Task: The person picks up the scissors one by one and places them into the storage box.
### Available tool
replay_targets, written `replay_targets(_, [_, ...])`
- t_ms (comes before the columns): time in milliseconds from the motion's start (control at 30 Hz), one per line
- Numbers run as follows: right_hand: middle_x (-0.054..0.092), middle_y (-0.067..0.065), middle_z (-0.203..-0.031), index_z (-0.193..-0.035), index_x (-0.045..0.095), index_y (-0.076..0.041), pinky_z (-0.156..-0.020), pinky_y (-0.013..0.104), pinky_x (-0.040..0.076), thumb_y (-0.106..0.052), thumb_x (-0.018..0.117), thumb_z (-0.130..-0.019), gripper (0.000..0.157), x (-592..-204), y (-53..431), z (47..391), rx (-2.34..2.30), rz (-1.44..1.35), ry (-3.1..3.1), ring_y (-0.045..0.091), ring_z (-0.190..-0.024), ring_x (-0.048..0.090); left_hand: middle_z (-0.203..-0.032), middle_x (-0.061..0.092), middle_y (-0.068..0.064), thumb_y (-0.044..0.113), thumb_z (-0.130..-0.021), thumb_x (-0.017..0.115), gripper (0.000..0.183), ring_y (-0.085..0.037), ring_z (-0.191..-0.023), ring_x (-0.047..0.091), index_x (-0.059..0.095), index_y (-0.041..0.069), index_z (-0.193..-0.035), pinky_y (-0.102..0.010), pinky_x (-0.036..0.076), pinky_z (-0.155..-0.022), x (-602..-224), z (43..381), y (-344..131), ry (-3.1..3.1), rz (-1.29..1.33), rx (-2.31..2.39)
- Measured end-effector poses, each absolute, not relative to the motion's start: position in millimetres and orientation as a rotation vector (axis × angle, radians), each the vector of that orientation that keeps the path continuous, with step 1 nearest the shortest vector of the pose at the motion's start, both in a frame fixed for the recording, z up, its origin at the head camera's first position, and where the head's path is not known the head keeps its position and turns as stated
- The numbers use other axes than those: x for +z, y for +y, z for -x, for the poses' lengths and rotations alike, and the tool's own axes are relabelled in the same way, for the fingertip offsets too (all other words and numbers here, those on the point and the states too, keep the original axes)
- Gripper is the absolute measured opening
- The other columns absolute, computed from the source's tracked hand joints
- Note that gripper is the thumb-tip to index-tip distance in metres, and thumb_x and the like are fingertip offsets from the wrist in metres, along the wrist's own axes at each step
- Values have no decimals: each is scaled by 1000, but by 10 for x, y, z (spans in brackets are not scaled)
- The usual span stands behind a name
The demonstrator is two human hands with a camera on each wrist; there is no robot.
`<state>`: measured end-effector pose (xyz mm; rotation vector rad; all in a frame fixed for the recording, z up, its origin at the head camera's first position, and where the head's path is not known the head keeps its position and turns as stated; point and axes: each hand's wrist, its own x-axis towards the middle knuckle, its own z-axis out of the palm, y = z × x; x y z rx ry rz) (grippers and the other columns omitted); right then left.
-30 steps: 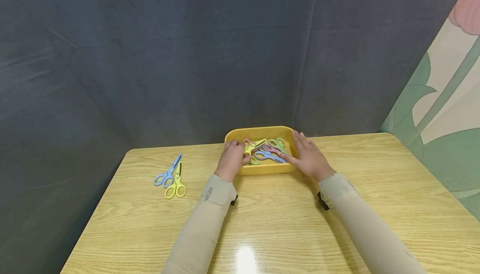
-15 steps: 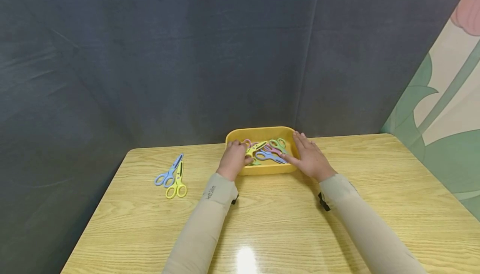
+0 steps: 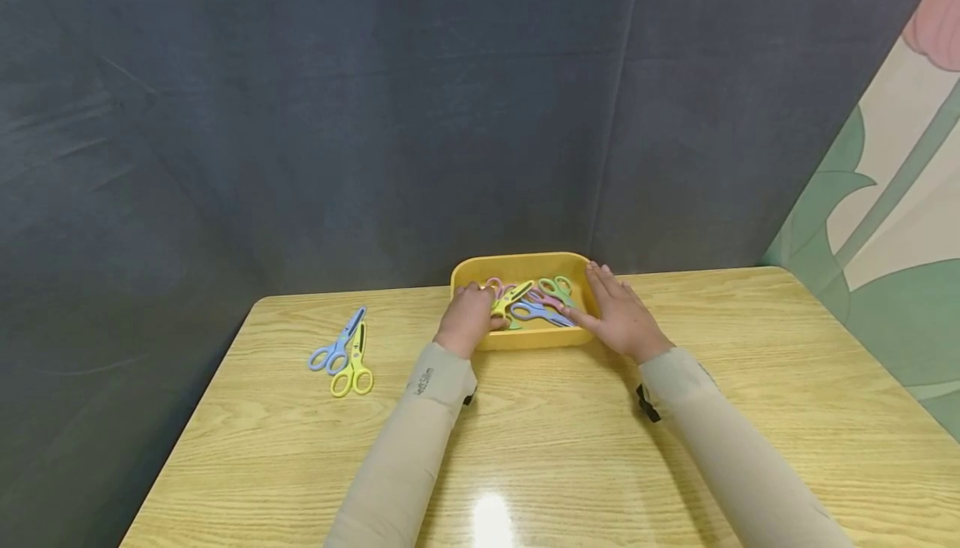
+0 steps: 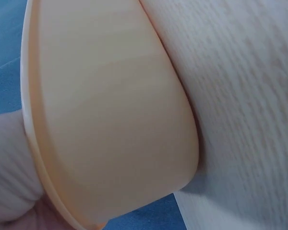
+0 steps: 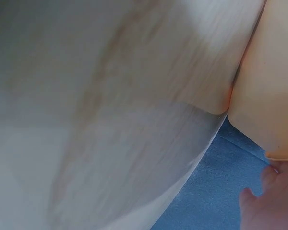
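A yellow plastic bin (image 3: pixel 525 338) holds several child's scissors in yellow, pink, blue and green. My left hand (image 3: pixel 467 319) reaches over the bin's left end, fingers bent down inside beside the yellow scissors (image 3: pixel 512 298); its fingertips are hidden, so I cannot tell whether it grips anything. In the left wrist view, part of the left hand (image 4: pixel 12 167) shows beyond the bin's rim (image 4: pixel 31 120). My right hand (image 3: pixel 622 315) rests on the bin's right end with fingers fairly straight and thumb reaching over the front rim near the blue scissors (image 3: pixel 542 312).
Blue scissors (image 3: pixel 337 348) and yellow scissors (image 3: pixel 355 365) lie together on the wooden table (image 3: pixel 555 440), left of the bin. A dark cloth (image 3: pixel 375 132) hangs behind the table's back edge. A painted wall (image 3: pixel 892 198) stands at the right.
The left hand's fingers and thumb have shifted slightly inside the bin, around the yellow scissors' handle end. The right hand stays at the bin's right end. The scissors on the table have not moved.
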<state>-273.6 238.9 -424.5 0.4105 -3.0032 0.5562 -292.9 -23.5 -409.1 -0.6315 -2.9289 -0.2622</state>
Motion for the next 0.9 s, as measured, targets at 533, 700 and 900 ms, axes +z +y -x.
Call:
replay_targets(533, [9,21,-168,-161,8,4,-122,59,9,-54,50,-102,92,-4233,2365,2754,563,-417,-3002,38,-155,6,-100,70,-14,38,-81,83,46,-29,-94,65,72,4,-109,-39,50,-89,-4059,2959,-215,-3006,622,-176])
replay_targets(700, [8,21,-168,-161,8,4,-122,58,9,-54,49,-102,92,-4234,2358,2762,560,-420,-3011,38,-155,5,-100,70,-13,38,-82,82,45,-29,-95,65,72,5,-111,-39,50,-90,-4061,2960,-225,-3017,617,-184])
replay_targets(900, [8,23,-168,-160,7,4,-122,58,8,-54,49,-102,92,-4226,2373,2760,555,-417,-3013,39,-155,5,-100,70,-13,39,-83,81,43,-29,-96,65,71,5,-108,-39,50,-90,-4070,2951,-214,-3003,633,-220])
